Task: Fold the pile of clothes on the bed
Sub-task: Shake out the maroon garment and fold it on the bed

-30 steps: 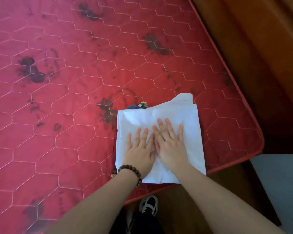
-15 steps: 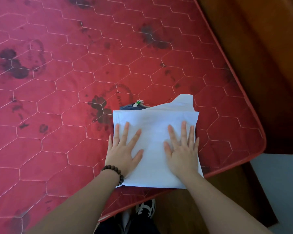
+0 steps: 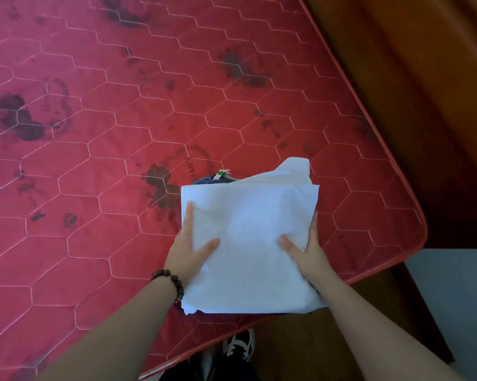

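We find the folded white garment lying flat near the front right corner of the red mattress, its near edge just at the mattress border. A loose white flap sticks out past its far right corner. A dark garment with a small tag peeks from beneath its far edge, so we judge it to be the top of a stack of at least 2 items.

Our left hand clamps the left edge, thumb on top and fingers tucked along the side. Our right hand clamps the right edge the same way. A beaded bracelet sits on the left wrist.

Hazards, as we judge them:

1. Unequal lift. If 1 hand rises ahead of the other, the layers may slide and the fold may open.
2. Loose flap. The far corner is unsecured and may unfold when the stack moves.
3. Edge position. The stack sits close to the border; a pull toward us could drop it to the wooden floor.
4. Shallow grip. Whether the fingers reach under the dark garment cannot be seen; it may stay behind.
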